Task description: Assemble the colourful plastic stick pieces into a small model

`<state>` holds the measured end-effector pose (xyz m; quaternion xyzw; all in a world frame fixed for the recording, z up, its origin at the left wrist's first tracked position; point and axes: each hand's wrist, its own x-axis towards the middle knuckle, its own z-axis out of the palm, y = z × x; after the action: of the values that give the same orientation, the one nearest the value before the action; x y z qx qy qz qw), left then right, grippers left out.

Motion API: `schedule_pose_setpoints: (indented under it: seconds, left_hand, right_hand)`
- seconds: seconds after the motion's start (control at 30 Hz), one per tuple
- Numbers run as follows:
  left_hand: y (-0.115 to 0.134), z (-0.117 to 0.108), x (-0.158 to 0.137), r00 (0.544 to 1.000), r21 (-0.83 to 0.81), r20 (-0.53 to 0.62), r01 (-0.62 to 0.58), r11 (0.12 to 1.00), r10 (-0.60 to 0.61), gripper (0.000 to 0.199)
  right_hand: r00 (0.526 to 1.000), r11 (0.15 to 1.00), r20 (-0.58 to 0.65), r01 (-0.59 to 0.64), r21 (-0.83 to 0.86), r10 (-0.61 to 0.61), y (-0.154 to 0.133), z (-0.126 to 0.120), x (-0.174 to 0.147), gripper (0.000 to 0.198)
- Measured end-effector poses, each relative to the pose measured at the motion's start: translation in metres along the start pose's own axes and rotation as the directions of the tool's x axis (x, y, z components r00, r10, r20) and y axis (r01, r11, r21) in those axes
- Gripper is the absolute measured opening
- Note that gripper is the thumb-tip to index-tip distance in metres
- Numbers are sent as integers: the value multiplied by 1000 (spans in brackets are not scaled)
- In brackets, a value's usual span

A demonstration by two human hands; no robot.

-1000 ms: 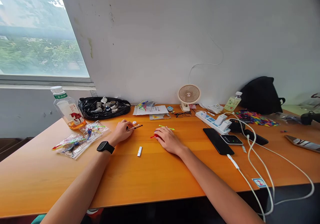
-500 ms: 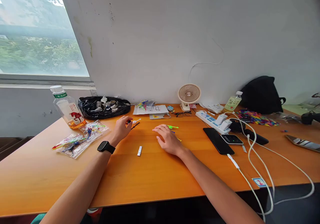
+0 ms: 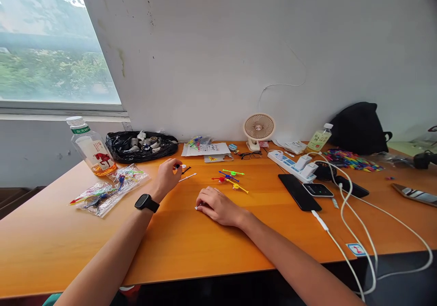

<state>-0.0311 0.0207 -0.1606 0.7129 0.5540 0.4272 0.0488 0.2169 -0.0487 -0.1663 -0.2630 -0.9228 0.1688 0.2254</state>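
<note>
My right hand (image 3: 218,206) rests low over the table with its fingers closed on a small white strip (image 3: 196,208); only the strip's end shows at the fingertips. My left hand (image 3: 169,177), with a black watch on the wrist, is curled, and something dark lies at its thumb and index finger. Beside those fingers are a white arrow-shaped piece (image 3: 187,177) and a black piece (image 3: 186,170). Beyond my right hand lie plastic arrow spinners: a green one (image 3: 233,172), a blue one (image 3: 228,176), a red one (image 3: 221,179) and a yellow one (image 3: 236,186).
Clear bags of coloured parts (image 3: 102,196) and a bottle (image 3: 94,153) stand left, near a black bag of rubbish (image 3: 141,146). A small fan (image 3: 258,127) stands at the back. On the right are a power strip (image 3: 290,165), a black phone (image 3: 298,192) and white cables (image 3: 355,210).
My right hand has moved left and nearer to me and closed on the white strip, uncovering the coloured spinners. The white arrow piece now shows beside my left hand, which has barely moved.
</note>
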Motion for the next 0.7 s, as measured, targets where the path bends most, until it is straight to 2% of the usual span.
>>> schedule_pose_setpoints:
  seconds: [0.13, 0.23, 0.33, 0.43, 0.6, 0.7]
  left_hand:
    - [14, 10, -7, 981, -203, 153, -90, 975, 122, 18]
    - [22, 21, -16, 931, -217, 275, -184, 959, 241, 16]
    - [29, 27, -23, 910, -184, 262, -281, 942, 322, 16]
    - [40, 25, -27, 911, -202, 237, -294, 934, 337, 14]
    - [55, 19, -32, 815, -255, 371, -371, 893, 444, 10]
    - [57, 17, -33, 795, -238, 431, -357, 903, 428, 9]
  right_hand:
    - [998, 995, -19, -65, -73, 64, 10, -6, -4, 6]
    - [991, 984, -38, -132, -116, 129, 18, -10, -7, 10]
    - [979, 971, -50, -200, -133, 195, 23, -11, -9, 9]
    - [969, 962, -60, -246, -118, 241, 25, -8, -8, 6]
    - [960, 947, -56, -280, -159, 275, 22, -7, -8, 5]
    - [964, 941, -56, -265, -209, 259, 21, -9, -8, 5]
